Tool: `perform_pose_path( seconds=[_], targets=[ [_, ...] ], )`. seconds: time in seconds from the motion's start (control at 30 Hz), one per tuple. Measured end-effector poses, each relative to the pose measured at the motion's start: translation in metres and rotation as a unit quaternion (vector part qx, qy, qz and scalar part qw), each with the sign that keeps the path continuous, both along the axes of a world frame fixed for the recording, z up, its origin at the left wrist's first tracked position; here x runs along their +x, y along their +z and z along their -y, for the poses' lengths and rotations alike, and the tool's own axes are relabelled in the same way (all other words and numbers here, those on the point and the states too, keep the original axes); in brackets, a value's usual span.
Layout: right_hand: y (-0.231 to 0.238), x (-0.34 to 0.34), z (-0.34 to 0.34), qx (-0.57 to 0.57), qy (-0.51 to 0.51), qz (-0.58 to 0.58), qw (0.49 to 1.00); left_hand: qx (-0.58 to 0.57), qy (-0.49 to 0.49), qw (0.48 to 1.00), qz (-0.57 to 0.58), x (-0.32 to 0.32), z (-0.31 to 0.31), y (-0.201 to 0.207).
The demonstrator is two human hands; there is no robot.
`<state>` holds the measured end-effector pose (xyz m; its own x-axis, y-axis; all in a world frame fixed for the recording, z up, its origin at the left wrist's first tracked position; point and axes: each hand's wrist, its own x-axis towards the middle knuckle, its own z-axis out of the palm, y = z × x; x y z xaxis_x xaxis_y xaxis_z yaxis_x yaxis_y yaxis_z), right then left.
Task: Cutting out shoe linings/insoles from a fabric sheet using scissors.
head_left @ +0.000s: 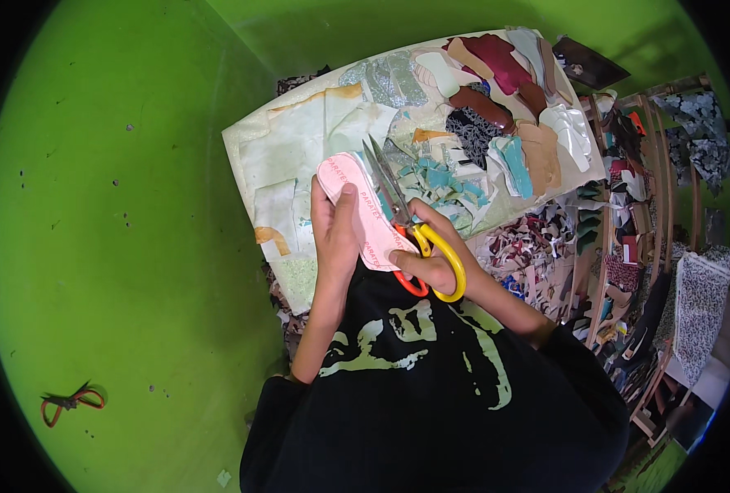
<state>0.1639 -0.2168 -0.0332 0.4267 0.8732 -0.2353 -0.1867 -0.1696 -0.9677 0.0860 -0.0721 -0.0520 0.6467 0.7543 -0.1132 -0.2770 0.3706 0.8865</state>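
Observation:
My left hand (336, 226) is closed on a pale pink insole (353, 195) with red print, its thumb lying on the printed face. Teal material shows along the insole's upper right edge. In my right hand (432, 246) is a pair of scissors (449, 255) with one yellow and one orange-red handle. The blades point up and away, slightly parted, beside the insole's right edge. My right thumb also presses on the insole's lower end. Whether the blades touch the material cannot be made out.
Beyond my hands, a pale table (301, 275) carries teal scraps (443, 182), white sheets (299, 135) and several cut sole-shaped pieces (537, 156). Offcuts (529, 255) are heaped at its right. Wooden racks (660, 205) hold more material. A green wall (118, 246) stands left.

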Motion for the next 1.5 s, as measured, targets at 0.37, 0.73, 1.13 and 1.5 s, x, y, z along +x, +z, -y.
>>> perform_pose_path(
  seconds=[0.37, 0.73, 1.13, 1.5],
  targets=[
    [0.014, 0.000, -0.001, -0.014, 0.006, -0.063, 0.998, 0.016, 0.062, 0.997, -0.032, 0.004, 0.003, 0.009],
    [0.002, 0.026, 0.007, -0.022, 0.067, 0.218, 0.973, 0.050, 0.031, 0.998, -0.033, 0.000, -0.004, 0.002],
    [0.020, 0.001, -0.001, 0.002, 0.093, 0.338, 0.937, 0.099, 0.053, 0.994, 0.007, 0.005, 0.006, -0.002],
    [0.014, -0.003, -0.001, -0.016, 0.090, 0.328, 0.940, 0.127, 0.139, 0.982, -0.012, 0.005, 0.009, -0.009]
  ],
)
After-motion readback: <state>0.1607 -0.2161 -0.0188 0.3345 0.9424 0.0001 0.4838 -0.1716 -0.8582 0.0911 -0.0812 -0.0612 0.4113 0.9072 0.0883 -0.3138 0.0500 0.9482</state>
